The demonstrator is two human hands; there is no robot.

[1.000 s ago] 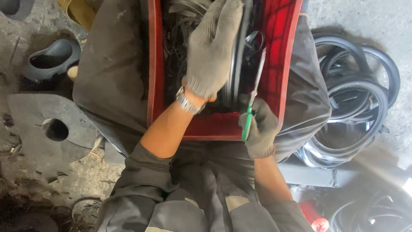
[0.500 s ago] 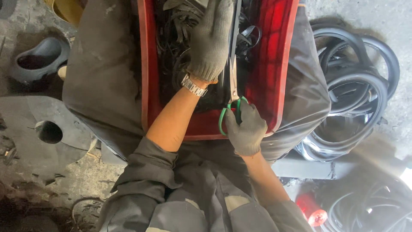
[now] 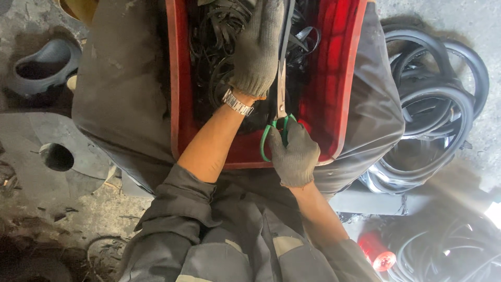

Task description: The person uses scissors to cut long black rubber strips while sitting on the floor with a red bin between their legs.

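A red crate (image 3: pixel 339 78) sits on the person's lap under both gloved hands, full of black rubber strips (image 3: pixel 219 42). More rubber rings (image 3: pixel 433 104) lie right of the right hand. The left hand (image 3: pixel 255 49) is closed around a strip (image 3: pixel 287 26) above the crate. The right hand (image 3: pixel 293 154), just below it, grips green-handled scissors (image 3: pixel 279 112), blades along that strip.

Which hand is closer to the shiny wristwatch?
Left. The wristwatch sits on the left wrist, right below the gloved left hand. The right hand is off to the side, holding green-handled scissors.
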